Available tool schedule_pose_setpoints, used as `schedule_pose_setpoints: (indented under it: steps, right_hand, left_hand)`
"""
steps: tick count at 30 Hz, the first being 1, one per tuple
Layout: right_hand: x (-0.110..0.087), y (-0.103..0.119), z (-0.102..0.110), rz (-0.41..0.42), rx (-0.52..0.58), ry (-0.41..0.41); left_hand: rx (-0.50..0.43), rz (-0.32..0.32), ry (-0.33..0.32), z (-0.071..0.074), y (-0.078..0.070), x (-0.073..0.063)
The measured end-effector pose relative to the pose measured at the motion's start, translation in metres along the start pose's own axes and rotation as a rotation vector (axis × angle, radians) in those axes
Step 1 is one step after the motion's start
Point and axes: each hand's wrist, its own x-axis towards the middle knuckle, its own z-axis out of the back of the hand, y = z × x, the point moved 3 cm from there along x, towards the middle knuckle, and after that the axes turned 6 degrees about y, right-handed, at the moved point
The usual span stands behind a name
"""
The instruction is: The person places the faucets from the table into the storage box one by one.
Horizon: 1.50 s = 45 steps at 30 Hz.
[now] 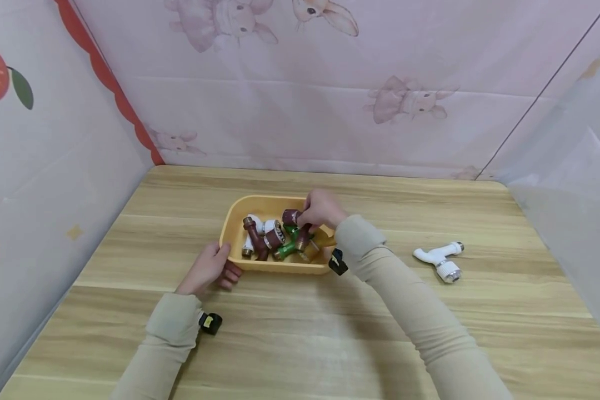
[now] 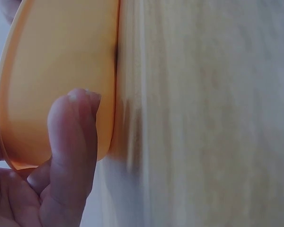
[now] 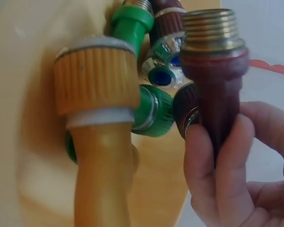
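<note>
My left hand (image 1: 207, 269) grips the near left corner of a yellow-orange plastic basket (image 1: 280, 268). Its fingers press the outer wall in the left wrist view, thumb at the rim. Over the basket's right half, my right hand (image 1: 325, 208) pinches a maroon Y-shaped pipe fitting (image 3: 220, 85) with a threaded brass end. Below it lie a green fitting (image 1: 286, 250) and an amber fitting (image 3: 102, 165) with a ribbed collar. Another maroon fitting (image 1: 254, 236) rests at the left, overlapping a white fitting (image 1: 256, 223).
A white Y-shaped fitting (image 1: 436, 255) with a ribbed collar lies on the wood-grain table (image 1: 300, 344), right of the basket. Printed cloth walls (image 1: 300, 122) enclose the table at the back and both sides. Each wrist wears a small black camera.
</note>
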Motion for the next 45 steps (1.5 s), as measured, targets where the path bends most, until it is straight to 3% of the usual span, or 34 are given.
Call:
schedule_pose_setpoints:
  steps: [9,18,25,37,45]
  right_hand:
    - [0.005,0.002,-0.01,0.039,0.115,0.078]
    - [0.004,0.003,-0.005,0.045,0.021,0.105]
    - [0.0,0.003,0.002,0.059,0.051,0.103]
    - [-0.027,-0.006,0.022,0.266,0.081,0.001]
    - [-0.055,-0.023,0.039,0.333,0.101,-0.083]
  left_hand:
    - [-0.01,0.0,0.002,0.001,-0.002,0.001]
    - [-0.01,-0.013,0.005,0.003,-0.003,0.002]
    - [-0.005,-0.015,-0.005,0.005,-0.004,0.003]
    - [-0.01,-0.003,-0.017,0.002,-0.001,-0.001]
    - [-0.007,0.017,-0.012,0.0,0.0,0.0]
